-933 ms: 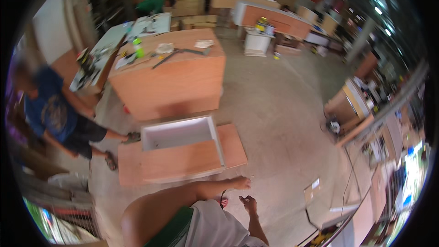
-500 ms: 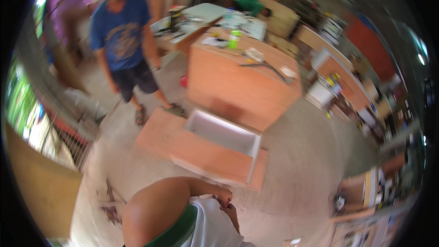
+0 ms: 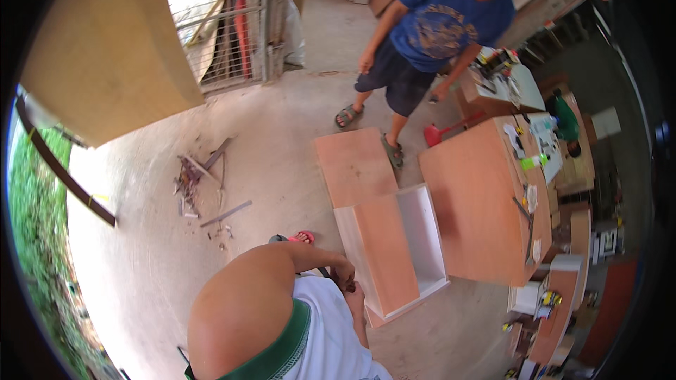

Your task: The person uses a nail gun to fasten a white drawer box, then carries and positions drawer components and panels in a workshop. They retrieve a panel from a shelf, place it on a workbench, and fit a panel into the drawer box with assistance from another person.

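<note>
Close in front of my white shirt (image 3: 320,331), my left hand (image 3: 343,271) and my right hand (image 3: 355,299) meet with fingers bent together. Something small and dark seems to be between them, too small to make out. Just beyond them lies a shallow wooden box (image 3: 387,253), its reddish plywood face partly covering it and its white inside (image 3: 424,232) showing on the right. The box rests on a flat plywood panel (image 3: 355,169). Neither hand touches the box.
A person in a blue shirt (image 3: 443,21) stands past the panel, one foot at its edge. A large plywood cabinet (image 3: 479,204) with tools on top stands right. Wood scraps (image 3: 197,179) litter the floor left, near a leaning board (image 3: 113,49) and wire gate (image 3: 225,42).
My view has swung to the left, bringing the scrap pile and gate further in; the box and the other person now appear further right. My hands stay together at my front.
</note>
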A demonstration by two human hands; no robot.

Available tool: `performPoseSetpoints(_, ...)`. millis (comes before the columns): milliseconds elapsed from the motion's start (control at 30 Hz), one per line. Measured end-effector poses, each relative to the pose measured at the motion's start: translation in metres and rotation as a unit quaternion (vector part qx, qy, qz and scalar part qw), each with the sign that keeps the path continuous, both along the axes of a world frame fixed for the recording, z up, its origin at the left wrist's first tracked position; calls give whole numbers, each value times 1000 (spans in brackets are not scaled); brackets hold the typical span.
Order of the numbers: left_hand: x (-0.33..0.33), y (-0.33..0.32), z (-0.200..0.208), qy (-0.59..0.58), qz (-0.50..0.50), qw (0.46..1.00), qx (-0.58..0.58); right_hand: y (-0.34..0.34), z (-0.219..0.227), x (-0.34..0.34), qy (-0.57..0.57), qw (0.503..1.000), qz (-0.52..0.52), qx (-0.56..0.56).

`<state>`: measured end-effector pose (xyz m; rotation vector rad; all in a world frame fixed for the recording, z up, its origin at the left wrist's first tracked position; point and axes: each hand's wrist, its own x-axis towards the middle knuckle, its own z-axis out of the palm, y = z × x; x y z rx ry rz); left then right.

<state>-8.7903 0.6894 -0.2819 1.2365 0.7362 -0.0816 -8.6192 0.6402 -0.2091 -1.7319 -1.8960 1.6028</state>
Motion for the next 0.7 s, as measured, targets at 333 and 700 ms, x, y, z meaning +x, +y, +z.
performPoseSetpoints(333,-11,-15,-12,-35,116,978,168,9,-40,6,9,998,17,-53)
performPoseSetpoints(700,68,-44,11,-7,11,996,87,-54,-51,91,66,991,-54,-107)
